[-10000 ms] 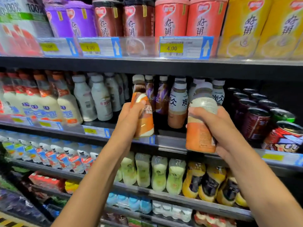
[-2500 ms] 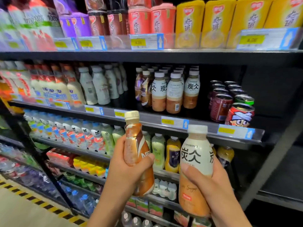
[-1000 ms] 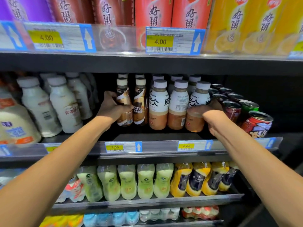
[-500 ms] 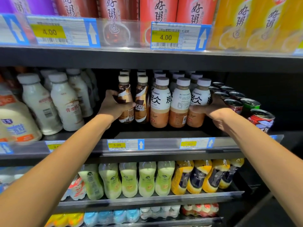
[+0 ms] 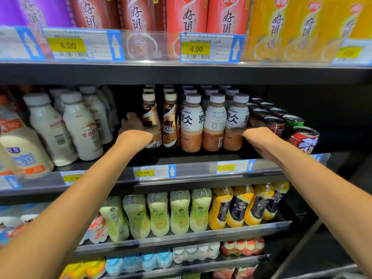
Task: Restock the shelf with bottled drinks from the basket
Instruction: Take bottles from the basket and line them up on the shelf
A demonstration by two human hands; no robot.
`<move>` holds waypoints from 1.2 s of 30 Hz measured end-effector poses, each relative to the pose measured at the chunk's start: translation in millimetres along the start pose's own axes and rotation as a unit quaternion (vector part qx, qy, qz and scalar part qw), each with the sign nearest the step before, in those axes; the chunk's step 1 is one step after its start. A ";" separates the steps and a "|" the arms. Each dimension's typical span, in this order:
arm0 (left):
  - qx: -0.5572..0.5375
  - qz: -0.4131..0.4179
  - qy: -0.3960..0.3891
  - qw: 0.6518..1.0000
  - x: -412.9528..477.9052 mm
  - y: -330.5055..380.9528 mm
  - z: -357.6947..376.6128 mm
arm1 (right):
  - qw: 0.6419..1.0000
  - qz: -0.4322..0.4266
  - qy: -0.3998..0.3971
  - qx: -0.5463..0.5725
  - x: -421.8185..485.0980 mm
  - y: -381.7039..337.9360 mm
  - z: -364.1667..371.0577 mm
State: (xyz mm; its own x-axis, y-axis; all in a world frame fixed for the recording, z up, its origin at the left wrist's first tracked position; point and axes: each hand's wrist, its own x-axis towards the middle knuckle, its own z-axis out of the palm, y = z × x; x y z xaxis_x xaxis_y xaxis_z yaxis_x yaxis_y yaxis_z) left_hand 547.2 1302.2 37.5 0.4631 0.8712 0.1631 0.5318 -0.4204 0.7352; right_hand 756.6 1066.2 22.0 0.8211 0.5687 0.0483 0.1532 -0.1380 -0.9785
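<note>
On the middle shelf (image 5: 197, 164) a brown coffee bottle (image 5: 151, 115) stands upright at the front of its row. My left hand (image 5: 135, 130) grips its lower half, thumb on the left side and fingers across the front. To the right, a white-and-tan latte bottle (image 5: 236, 117) stands upright as the rightmost of three at the front. My right hand (image 5: 254, 131) holds its lower part from the right side. Both bottles rest on the shelf floor. The basket is out of view.
White milk bottles (image 5: 80, 125) stand left of my left hand. Drink cans (image 5: 274, 123) crowd the shelf right of my right hand. Porridge tubs (image 5: 189, 15) fill the shelf above, green and yellow bottles (image 5: 179, 212) the one below. Price tags (image 5: 155, 172) line the shelf edges.
The latte bottle, tilted a second ago, now stands upright in its row. The coffee bottle stays at the front of its row. Both hands keep their hold.
</note>
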 end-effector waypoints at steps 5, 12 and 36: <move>0.048 0.186 0.001 0.981 -74.7 23.6 -4.2 | 0.953 -0.024 0.096 -0.288 -42.3 -21.8 -0.5; 0.014 0.456 -0.114 0.882 -182.9 88.3 39.2 | 0.836 -0.163 0.082 -0.517 -188.2 -17.4 -47.0; 0.291 0.650 -0.515 0.477 -554.0 270.7 628.6 | 0.734 0.492 0.058 -0.466 -388.8 365.0 -515.4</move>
State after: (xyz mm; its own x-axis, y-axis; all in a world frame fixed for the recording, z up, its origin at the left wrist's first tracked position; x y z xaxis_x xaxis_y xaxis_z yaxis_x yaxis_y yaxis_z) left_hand 880.3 546.2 -267.4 0.6125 -0.6825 -0.3988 -0.7117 -0.6957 0.0974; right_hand 776.7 376.7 -250.6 0.8197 -0.2427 -0.5189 -0.2799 -0.9600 0.0069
